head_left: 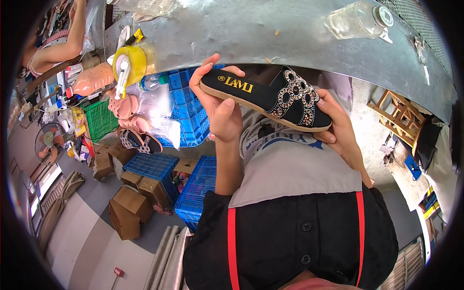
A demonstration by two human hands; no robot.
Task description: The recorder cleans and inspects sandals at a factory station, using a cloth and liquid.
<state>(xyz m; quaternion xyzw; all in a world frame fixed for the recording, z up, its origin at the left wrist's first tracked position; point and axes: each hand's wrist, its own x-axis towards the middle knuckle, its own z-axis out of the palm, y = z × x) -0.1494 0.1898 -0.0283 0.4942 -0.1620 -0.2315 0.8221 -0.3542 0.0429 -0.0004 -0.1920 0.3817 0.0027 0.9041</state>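
Between my two hands I hold a black slide sandal (261, 96) with a tan sole edge and a cut-out strap covered in sparkling stones. My left hand (222, 108) grips the heel end, thumb against the sole edge and fingers behind it. Around the toe end, my right hand (340, 123) is closed, with the thumb near the strap. The sandal is tilted so that its insole and strap show. It hangs above my grey apron (295, 169), just short of the metal table (232, 41). Parts of my fingers behind the sandal are hidden.
A clear bottle (357, 21) lies at the table's far right. To the left are a yellow tape roll (137, 63), pink sandals (126, 106), another studded sandal (150, 143) and blue crates (195, 193). Wooden stools (398, 118) stand right. Another person's arm (72, 41) shows far left.
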